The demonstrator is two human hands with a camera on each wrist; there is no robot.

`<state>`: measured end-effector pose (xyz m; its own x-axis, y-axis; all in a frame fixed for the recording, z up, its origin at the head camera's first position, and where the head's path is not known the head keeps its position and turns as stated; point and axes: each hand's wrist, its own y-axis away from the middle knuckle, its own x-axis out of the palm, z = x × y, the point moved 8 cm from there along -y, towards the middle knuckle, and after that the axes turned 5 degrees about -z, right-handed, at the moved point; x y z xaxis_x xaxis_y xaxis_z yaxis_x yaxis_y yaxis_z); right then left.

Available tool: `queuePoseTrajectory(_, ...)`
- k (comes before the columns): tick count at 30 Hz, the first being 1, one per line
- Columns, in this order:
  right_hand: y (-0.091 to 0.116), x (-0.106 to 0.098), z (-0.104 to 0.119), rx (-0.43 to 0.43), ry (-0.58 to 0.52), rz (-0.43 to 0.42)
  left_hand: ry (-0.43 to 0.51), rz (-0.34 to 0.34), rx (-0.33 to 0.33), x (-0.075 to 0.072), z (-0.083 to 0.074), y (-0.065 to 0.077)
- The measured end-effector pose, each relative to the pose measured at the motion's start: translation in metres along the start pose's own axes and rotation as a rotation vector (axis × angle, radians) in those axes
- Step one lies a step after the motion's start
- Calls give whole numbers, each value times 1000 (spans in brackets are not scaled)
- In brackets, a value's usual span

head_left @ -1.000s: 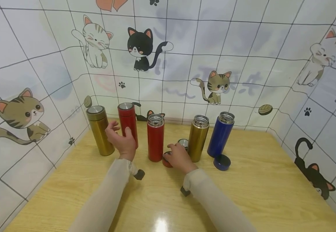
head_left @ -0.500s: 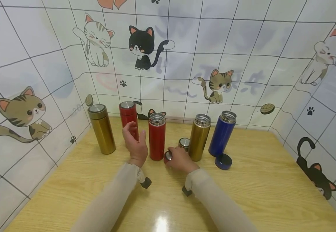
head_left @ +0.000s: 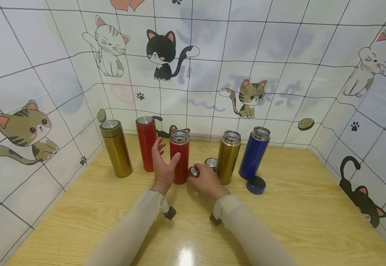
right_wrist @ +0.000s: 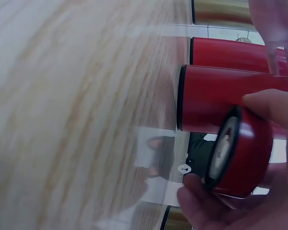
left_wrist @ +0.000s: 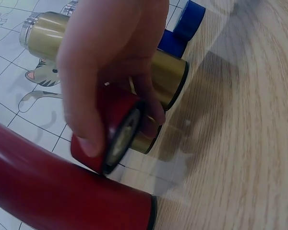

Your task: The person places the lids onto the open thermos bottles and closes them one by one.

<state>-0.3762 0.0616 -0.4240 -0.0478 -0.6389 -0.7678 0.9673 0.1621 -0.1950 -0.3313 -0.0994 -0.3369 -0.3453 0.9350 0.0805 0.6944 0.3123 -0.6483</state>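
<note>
My right hand [head_left: 209, 181] grips a red lid [head_left: 194, 171] with a steel top. Raised off the table, the lid tilts so its hollow underside [right_wrist: 223, 148] shows in the right wrist view. Just left of it stands an uncapped red thermos bottle [head_left: 183, 168], upright, its steel mouth bare. My left hand [head_left: 164, 171] is beside that bottle's left side, fingers loosely curved and thumb apart, holding nothing; whether it touches the bottle cannot be told. In the left wrist view the right hand [left_wrist: 110, 52] has thumb and fingers around the lid.
Capped gold [head_left: 118, 151] and red [head_left: 146, 144] bottles stand at left. To the right are uncapped gold [head_left: 227, 159] and blue [head_left: 254, 155] bottles. A gold lid [head_left: 211, 163] and a blue lid [head_left: 256, 184] lie by them. Cat-patterned walls enclose the table [head_left: 279, 229].
My left hand has moved right, from in front of the capped red bottle to the uncapped one. My right hand has taken hold of the red lid and lifted it from the table.
</note>
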Motion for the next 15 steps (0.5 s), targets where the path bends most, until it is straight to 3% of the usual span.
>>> queuePoseTrajectory(8, 1, -10, -1, 45, -93, -114, 35, 181, -182, 12, 19, 2)
queuePoseTrajectory(15, 2, -20, 1, 38, -137, -212, 42, 248, -238, 18, 35, 4)
